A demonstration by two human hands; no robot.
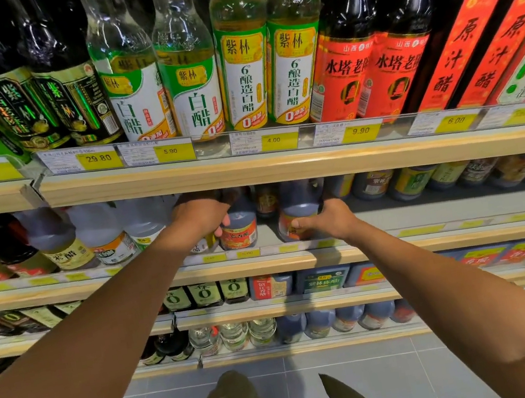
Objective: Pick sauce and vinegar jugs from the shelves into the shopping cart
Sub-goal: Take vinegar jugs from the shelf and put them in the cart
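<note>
Our left grip (201,217) curls round the left jug (241,228). Our right grip (328,219) wraps the right jug (298,201). Both jugs stand near the front edge of the shelf (446,206). They look heavy. If we pull fast, one may slip, fall to the floor (370,372), or bump the bottles (108,238) beside it.

yellow price tags (359,131) above, grey tiled floor (367,355) below.
</note>
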